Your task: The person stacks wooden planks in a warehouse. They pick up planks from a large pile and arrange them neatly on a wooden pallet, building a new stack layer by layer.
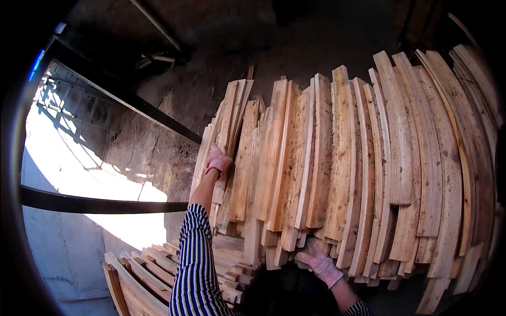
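A wide stack of rough, pale wooden boards (340, 158) stretches across the middle and right, the boards lying side by side with uneven ends. My left hand (217, 159), in a pinkish knit glove, is closed on a wooden board (226, 113) at the stack's left side. Part of its grip is hidden by the back of the hand. My right hand (320, 265), in a similar, dirtier glove, is at the near ends of the boards, low in the middle. Its fingers are curled in, and what they hold, if anything, is hidden.
A second pile of wooden boards (142, 279) lies at the lower left, below the main stack. Dark metal bars (105, 201) form a frame on the left, beside brightly sunlit ground (126, 224). Shaded dirt ground (237, 42) lies beyond the stack.
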`<action>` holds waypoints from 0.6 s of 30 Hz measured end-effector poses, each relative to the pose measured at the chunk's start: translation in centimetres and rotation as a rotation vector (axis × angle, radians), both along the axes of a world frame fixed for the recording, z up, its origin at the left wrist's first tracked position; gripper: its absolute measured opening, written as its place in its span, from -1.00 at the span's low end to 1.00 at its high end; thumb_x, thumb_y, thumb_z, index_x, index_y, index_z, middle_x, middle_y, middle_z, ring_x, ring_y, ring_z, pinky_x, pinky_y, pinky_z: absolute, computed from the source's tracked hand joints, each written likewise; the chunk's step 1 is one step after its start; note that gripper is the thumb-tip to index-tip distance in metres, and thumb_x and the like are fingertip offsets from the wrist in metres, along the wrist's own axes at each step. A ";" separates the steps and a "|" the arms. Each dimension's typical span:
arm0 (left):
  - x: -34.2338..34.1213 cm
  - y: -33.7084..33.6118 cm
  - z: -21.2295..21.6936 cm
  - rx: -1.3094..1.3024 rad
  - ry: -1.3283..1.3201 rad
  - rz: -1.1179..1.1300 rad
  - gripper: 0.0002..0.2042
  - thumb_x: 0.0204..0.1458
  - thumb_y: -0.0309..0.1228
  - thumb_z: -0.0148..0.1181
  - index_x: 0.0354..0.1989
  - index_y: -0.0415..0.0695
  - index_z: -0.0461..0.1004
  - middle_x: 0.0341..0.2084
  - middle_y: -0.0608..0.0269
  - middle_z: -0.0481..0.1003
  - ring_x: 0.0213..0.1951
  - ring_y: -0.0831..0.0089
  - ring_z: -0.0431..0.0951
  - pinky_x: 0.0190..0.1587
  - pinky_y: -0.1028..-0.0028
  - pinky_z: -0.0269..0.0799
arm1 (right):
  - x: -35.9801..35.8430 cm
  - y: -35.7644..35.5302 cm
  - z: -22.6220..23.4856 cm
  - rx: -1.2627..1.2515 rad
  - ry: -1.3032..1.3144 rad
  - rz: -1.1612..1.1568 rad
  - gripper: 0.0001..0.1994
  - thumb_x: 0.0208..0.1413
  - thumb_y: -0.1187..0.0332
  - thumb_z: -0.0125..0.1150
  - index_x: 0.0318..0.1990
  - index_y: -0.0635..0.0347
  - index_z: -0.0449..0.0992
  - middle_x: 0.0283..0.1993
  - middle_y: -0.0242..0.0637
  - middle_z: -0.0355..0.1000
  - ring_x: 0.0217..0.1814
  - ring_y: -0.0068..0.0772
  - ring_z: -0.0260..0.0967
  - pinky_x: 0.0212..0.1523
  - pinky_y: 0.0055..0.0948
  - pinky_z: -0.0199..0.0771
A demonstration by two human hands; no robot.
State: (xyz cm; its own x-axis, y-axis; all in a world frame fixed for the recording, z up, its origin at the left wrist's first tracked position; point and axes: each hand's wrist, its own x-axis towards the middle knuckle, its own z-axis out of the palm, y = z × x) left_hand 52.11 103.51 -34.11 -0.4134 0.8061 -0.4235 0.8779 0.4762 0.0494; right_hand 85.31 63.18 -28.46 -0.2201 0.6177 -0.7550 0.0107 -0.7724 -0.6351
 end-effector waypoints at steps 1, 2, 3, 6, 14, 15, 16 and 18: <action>-0.6 0.0 0.0 -0.022 -0.014 -0.003 -0.18 -0.21 -0.33 0.46 0.23 -0.15 0.08 0.06 -0.18 0.49 0.12 -0.04 0.55 0.14 0.16 0.50 | -0.2 0.8 2.1 -0.062 -0.012 -0.018 -0.14 0.26 0.12 0.27 0.49 0.43 -0.07 0.52 0.11 0.04 0.56 -0.04 -0.01 0.52 -0.33 0.02; -1.3 0.0 0.1 -0.043 -0.027 -0.001 -0.14 -0.23 -0.32 0.49 0.24 -0.15 0.06 0.07 -0.19 0.49 0.12 -0.04 0.55 0.14 0.17 0.50 | -0.2 1.3 2.0 -0.029 -0.007 -0.013 -0.16 0.26 0.13 0.27 0.49 0.40 -0.05 0.50 0.09 0.07 0.53 -0.05 0.05 0.48 -0.32 0.08; -1.3 0.5 0.6 -0.102 -0.024 0.019 -0.34 -0.09 -0.35 0.40 0.20 -0.20 0.24 0.03 -0.09 0.54 0.08 0.11 0.58 0.12 0.23 0.50 | -0.3 1.1 2.1 -0.009 -0.008 -0.014 -0.18 0.26 0.13 0.26 0.49 0.37 -0.02 0.48 0.06 0.11 0.49 -0.06 0.11 0.45 -0.31 0.15; -5.8 -1.4 5.2 -0.189 -0.524 -0.480 -0.67 0.07 -0.41 0.24 0.02 -0.17 0.49 -0.07 0.06 0.60 -0.03 0.25 0.61 0.02 0.29 0.54 | -0.2 -0.3 0.2 -0.139 0.411 0.079 -0.18 0.23 0.13 0.30 0.48 0.32 0.00 0.43 -0.02 0.20 0.37 -0.17 0.27 0.36 -0.29 0.30; -2.8 -22.6 28.4 -0.390 -1.335 0.158 -0.63 0.17 -0.24 0.26 0.01 -0.19 0.36 -0.25 -0.08 0.52 -0.38 0.11 0.60 -0.51 0.27 0.48 | -14.7 8.9 7.7 0.068 0.735 -0.181 -0.22 0.29 -0.02 0.20 0.51 0.07 -0.02 0.36 -0.17 0.27 0.22 -0.19 0.41 0.20 -0.16 0.50; -2.1 -25.1 29.2 -0.117 -1.225 -0.294 -0.63 0.20 -0.28 0.22 0.10 -0.18 0.37 -0.10 -0.09 0.53 -0.13 0.04 0.62 -0.18 0.16 0.61 | -16.3 11.8 5.8 0.146 0.604 -0.213 -0.21 0.28 -0.07 0.19 0.51 0.07 0.00 0.36 -0.19 0.27 0.23 -0.16 0.41 0.22 -0.12 0.49; -0.6 -26.9 31.4 -0.104 -1.204 -0.333 -0.55 0.18 -0.26 0.26 0.16 -0.19 0.32 -0.05 -0.06 0.52 -0.06 0.10 0.59 -0.07 0.18 0.55 | -17.4 13.5 5.1 0.358 0.506 -0.181 -0.26 0.28 -0.03 0.20 0.47 0.10 0.08 0.32 -0.19 0.32 0.22 -0.18 0.42 0.23 -0.14 0.49; 1.1 -30.3 34.9 -0.239 -1.233 0.080 -0.38 0.13 -0.21 0.34 0.28 -0.20 0.22 0.05 0.02 0.50 0.08 0.21 0.52 0.13 0.21 0.44 | -19.3 14.5 6.5 0.513 0.466 -0.166 -0.35 0.27 0.05 0.23 0.40 0.15 0.22 0.27 -0.16 0.37 0.19 -0.19 0.44 0.21 -0.16 0.53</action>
